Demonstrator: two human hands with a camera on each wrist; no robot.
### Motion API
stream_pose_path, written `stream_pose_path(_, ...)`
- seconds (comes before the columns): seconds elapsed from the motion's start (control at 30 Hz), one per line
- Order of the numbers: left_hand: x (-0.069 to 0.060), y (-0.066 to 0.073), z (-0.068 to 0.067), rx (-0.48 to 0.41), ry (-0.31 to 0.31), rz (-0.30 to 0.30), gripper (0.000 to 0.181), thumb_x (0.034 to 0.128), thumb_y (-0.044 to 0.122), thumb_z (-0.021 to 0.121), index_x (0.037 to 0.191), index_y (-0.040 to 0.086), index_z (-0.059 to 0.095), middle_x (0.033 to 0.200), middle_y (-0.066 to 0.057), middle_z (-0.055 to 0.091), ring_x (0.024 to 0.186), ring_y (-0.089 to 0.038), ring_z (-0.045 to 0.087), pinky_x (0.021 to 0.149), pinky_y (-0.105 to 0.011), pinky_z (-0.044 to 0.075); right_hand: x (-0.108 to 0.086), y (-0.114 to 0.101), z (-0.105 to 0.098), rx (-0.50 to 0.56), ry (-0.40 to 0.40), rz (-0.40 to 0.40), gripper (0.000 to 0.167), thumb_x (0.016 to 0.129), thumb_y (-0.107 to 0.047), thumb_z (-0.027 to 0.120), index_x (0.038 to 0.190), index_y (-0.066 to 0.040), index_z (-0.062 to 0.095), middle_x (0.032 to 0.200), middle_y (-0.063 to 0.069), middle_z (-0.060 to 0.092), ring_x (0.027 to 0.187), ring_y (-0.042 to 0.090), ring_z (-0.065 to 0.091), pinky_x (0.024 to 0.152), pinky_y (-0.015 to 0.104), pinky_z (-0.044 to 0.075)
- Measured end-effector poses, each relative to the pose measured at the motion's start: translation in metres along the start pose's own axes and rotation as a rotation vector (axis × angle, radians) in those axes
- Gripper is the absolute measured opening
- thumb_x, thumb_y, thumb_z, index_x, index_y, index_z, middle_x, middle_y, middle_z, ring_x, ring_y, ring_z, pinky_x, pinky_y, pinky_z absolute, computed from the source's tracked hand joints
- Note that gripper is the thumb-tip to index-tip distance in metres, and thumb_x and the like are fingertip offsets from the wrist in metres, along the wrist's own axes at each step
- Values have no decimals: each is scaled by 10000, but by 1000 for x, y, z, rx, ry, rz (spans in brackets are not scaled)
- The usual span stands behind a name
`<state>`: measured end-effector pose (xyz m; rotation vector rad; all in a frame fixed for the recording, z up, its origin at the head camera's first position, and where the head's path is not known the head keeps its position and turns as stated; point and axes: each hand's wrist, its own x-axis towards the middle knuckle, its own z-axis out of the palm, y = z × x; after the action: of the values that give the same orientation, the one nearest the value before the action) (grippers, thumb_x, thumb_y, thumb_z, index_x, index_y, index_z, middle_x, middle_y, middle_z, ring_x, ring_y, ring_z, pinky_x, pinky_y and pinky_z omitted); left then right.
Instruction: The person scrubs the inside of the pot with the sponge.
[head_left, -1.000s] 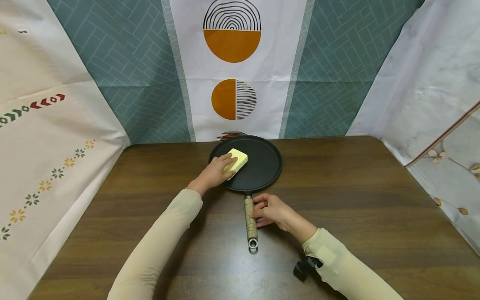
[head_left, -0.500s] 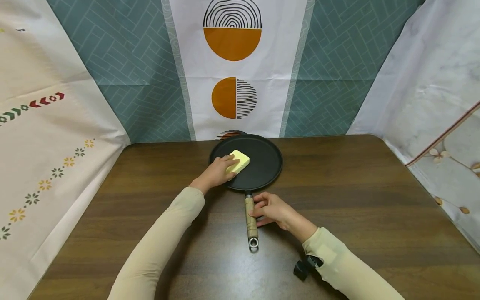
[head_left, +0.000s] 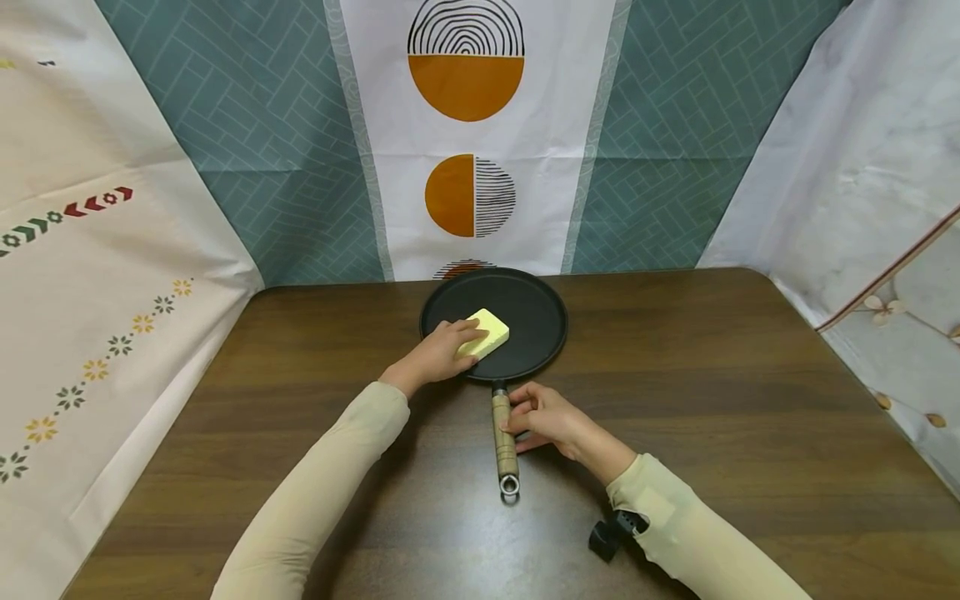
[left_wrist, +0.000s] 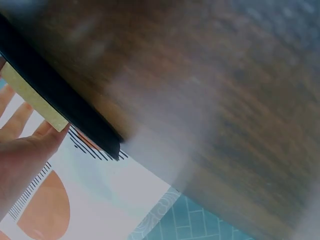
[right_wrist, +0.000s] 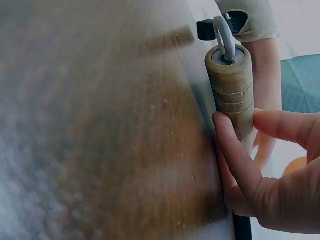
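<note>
A flat black pan lies near the table's back edge, its wooden handle pointing toward the front. My left hand grips a yellow sponge that rests flat on the pan's left part. In the left wrist view the sponge lies against the dark pan, with the fingers of my left hand along its edge. My right hand holds the handle from the right side. The right wrist view shows the thumb and fingers of my right hand pinching the wooden handle.
The brown wooden table extends to both sides of the pan and in front of it. Behind it hangs a patterned cloth; pale cloths border the left and right sides. A black camera hangs at my right wrist.
My left hand and the sponge have shifted a little to the right and toward the handle across the pan. The right hand has kept its hold on the handle.
</note>
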<state>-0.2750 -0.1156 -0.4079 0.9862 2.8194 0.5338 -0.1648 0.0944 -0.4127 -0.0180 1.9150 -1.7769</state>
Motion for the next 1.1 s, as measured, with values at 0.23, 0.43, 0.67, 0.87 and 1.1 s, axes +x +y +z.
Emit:
stream_pose_path(0.23,-3,4,1,-39,-23,16,491,948,174,613,1418,97,491,1511,-148,359,1250,-365,411,1031,-476,357,1,-1,-1,-5,-4,-1,453,835,35,640,1225,87,416,965,144,553,776,198,582,664,373,564)
stream_pose_path(0.43,-4,5,3,-77,-38,51,473,951,163,608,1410,110,504,1519,-124,352,1268,-350,392,1040,-479,349,1,-1,-1,-5,-12,6,448,836,32,638,1220,84,412,963,143,550,780,201,582,668,374,564)
stream_pose_path(0.67,-1,9,6,-79,-34,110,452,948,156,615,1388,99,528,1508,-113,374,1270,-347,399,1052,-475,334,2,-1,0,-6,-12,10,428,830,36,636,1196,73,418,952,139,551,776,201,583,648,358,561)
stream_pose_path(0.87,3,16,9,-69,-59,143,453,950,156,611,1391,99,525,1508,-118,374,1271,-354,398,1058,-467,333,1,-2,2,-1,-26,12,429,827,49,630,1191,78,405,958,142,554,773,197,585,646,365,562)
stream_pose_path(1.1,8,20,10,-58,-51,151,450,944,145,620,1384,98,533,1501,-118,384,1271,-350,405,1058,-461,332,2,-3,-1,1,-30,8,428,830,48,624,1195,76,402,961,140,548,776,197,588,658,378,564)
